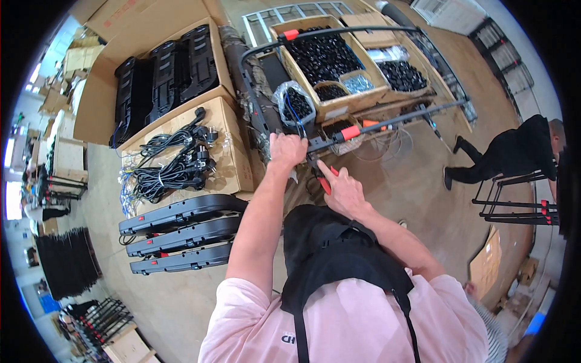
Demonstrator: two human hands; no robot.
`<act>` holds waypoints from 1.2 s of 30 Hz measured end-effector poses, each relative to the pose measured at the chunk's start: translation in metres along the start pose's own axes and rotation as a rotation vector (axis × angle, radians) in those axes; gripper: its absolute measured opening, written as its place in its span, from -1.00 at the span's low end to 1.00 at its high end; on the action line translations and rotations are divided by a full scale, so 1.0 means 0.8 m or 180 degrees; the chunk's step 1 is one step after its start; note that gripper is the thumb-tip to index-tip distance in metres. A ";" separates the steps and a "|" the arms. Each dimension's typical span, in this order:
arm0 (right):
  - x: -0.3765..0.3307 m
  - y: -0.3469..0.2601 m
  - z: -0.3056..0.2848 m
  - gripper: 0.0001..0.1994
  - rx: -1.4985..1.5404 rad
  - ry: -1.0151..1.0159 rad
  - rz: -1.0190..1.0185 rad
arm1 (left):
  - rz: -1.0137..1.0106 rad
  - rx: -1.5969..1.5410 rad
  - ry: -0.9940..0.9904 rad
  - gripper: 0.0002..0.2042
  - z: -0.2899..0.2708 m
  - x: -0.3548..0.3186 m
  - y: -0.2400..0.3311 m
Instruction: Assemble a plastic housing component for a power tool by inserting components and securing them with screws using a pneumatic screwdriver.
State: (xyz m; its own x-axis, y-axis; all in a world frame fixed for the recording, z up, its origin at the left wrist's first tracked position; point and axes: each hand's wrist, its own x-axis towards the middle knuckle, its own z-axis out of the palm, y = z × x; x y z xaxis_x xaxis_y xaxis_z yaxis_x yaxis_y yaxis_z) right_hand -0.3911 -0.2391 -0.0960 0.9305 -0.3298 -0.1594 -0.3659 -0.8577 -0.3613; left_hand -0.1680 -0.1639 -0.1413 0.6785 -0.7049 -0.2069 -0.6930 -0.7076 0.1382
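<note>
A black tubular frame (378, 126) with red-orange pieces lies across the workbench in front of me. My left hand (289, 149) is closed round the frame's near left corner. Thin blue and black wires (295, 115) run down beside these fingers. My right hand (346, 192) grips red-handled pliers (325, 183), with its index finger stretched along them. The jaws of the pliers are up against the near edge of the frame, just right of my left hand. What lies between the jaws is too small to tell.
Beyond the frame stand a wooden box (357, 100) of black parts and a plastic bag (295, 100) of small parts. At left, coiled power cables (166, 163) lie on a cardboard box (233, 151). Black covers (181, 236) are stacked below. A person (514, 151) bends over frames at right.
</note>
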 end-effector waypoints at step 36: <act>0.022 0.080 0.088 0.03 0.5277 -0.1557 0.0699 | -0.0476 -0.0847 0.0676 -0.52 0.016 0.013 0.030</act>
State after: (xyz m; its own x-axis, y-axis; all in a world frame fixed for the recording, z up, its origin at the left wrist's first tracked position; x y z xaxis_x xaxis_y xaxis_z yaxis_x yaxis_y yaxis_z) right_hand -0.3991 -0.2720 -0.1862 0.8890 0.0330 -0.4568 -0.3936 0.5649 -0.7252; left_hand -0.1802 -0.1876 -0.1523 0.8222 -0.5677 -0.0422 -0.5138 -0.7719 0.3745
